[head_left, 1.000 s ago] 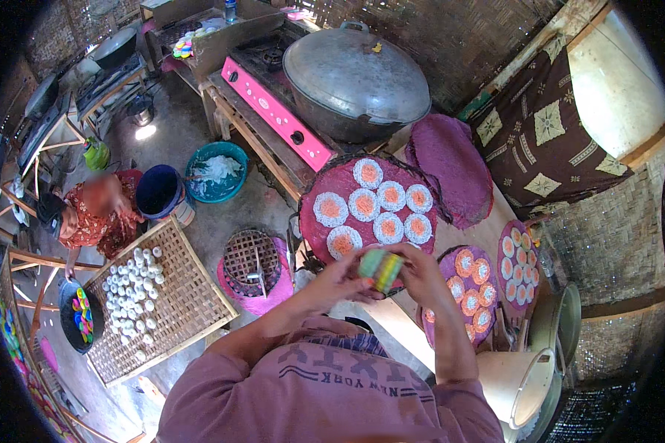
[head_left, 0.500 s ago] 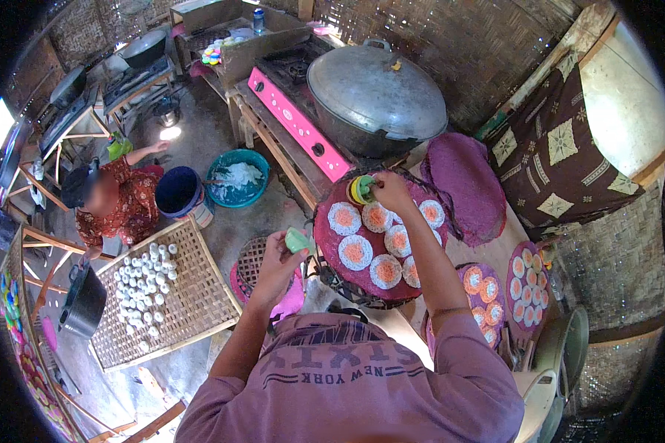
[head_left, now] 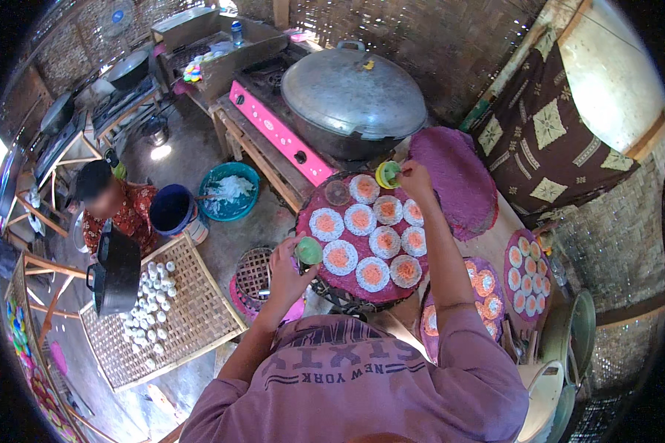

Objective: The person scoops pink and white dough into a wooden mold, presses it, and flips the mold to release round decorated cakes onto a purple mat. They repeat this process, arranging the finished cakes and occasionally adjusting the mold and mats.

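Purple cloth [head_left: 363, 245] lies between our two hands, bearing white rounds [head_left: 372, 274] with orange centres. Our left hand [head_left: 284, 273] is outside the cloth's edge, between 8 and 9 o'clock, its fingers curled about a green cup [head_left: 309, 251]. Our right hand [head_left: 415, 181] reaches across to the edge just past 12 o'clock, fingertips pinching a yellow and green cup [head_left: 389, 174]; we cannot tell whether that is one piece or several nested. From the left cup, the right one lies toward half past 1, well apart. Both are short and round, so we make out no clear long axis. At the cloth's 11 o'clock lies a brownish disc [head_left: 338, 193], at 1 o'clock from the left cup and between 8 and 9 from the right, which looks slightly nearer.
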### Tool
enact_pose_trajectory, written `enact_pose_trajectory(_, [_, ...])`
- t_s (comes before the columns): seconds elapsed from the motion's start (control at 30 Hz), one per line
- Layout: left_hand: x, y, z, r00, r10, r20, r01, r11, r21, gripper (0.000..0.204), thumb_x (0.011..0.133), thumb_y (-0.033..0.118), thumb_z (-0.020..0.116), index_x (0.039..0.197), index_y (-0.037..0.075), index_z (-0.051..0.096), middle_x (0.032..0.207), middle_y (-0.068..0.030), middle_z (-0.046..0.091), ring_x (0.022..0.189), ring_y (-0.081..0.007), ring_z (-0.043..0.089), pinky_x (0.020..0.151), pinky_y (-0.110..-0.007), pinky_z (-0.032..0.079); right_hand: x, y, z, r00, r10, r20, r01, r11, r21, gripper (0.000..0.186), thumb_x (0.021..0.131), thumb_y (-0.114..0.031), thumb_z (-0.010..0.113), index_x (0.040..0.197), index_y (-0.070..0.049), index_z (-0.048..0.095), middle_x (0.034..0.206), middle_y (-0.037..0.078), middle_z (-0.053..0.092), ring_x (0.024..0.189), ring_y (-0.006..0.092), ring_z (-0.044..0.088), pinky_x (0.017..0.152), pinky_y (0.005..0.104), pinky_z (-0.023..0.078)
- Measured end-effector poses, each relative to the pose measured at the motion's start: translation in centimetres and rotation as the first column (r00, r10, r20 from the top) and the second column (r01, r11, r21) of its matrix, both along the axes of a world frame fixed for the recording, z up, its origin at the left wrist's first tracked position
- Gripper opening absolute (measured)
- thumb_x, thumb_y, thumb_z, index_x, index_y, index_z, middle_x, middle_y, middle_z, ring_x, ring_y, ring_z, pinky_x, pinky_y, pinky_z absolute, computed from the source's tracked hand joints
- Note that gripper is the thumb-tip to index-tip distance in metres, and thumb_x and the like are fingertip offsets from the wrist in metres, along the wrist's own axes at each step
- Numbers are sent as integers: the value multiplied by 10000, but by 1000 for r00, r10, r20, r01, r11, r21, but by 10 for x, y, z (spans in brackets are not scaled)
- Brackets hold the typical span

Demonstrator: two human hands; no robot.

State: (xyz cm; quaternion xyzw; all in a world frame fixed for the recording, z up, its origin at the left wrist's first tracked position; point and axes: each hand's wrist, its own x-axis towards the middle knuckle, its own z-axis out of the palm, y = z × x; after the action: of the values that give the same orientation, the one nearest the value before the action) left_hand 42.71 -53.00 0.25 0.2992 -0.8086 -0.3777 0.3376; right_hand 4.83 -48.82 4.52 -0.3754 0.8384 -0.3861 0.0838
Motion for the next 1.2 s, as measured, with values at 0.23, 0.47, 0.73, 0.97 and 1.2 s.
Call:
enact_pose_trajectory(0.23, [4, -5, 12, 997, 79, 25, -79, 997, 12, 644, 658, 174, 783, 1205, 63, 462, 1161, -156, 519, 1135, -337, 457, 1000, -437, 332, -32, 26, -25, 935, -232, -268, 281, 946, 162, 225, 689, -128, 713, 861, -17, 622, 823, 199, 661, 800, 363, 643, 690, 432, 494])
enact_pose_trajectory(0.47, [9, -7, 29, 995, 91, 47, -95, 993, 71, 624, 685, 142, 759, 1225, 63, 456, 1163, -155, 511, 1140, -336, 446, 1002, -435, 330, -3, 52, 1, 988, -148, -51, 142, 985, -102, 199, 734, -128, 745, 849, -19, 625, 727, 88, 637, 666, 196, 609, 607, 338, 467])
enact_pose_trajectory(0.73, [10, -20, 16, 995, 59, 80, -64, 996, 56, 709, 712, 126, 758, 1330, 48, 419, 1254, -153, 514, 1193, -297, 462, 1022, -401, 345, 122, 161, 27, 890, 213, 404, -255, 965, 54, 104, 800, -55, 681, 872, 4, 635, 810, 72, 650, 759, 121, 606, 691, 281, 489])
enact_pose_trajectory(0.97, [1, -16, 14, 995, -6, 98, -5, 993, 115, 692, 722, 119, 746, 1328, 49, 421, 1264, -152, 509, 1193, -298, 462, 1027, -406, 335, 191, 167, -1, 869, 160, 468, -220, 972, 77, 98, 827, -42, 672, 902, 4, 629, 751, 37, 631, 702, 95, 565, 652, 275, 475])
enact_pose_trajectory(1.2, [0, -23, 15, 998, 3, 57, -8, 995, 96, 682, 702, 78, 741, 1311, 53, 434, 1237, -163, 520, 1174, -309, 471, 1013, -412, 352, 211, 151, -5, 933, 142, 330, -190, 975, 116, 157, 790, -90, 644, 898, 14, 597, 816, 201, 638, 759, 342, 642, 667, 404, 483])
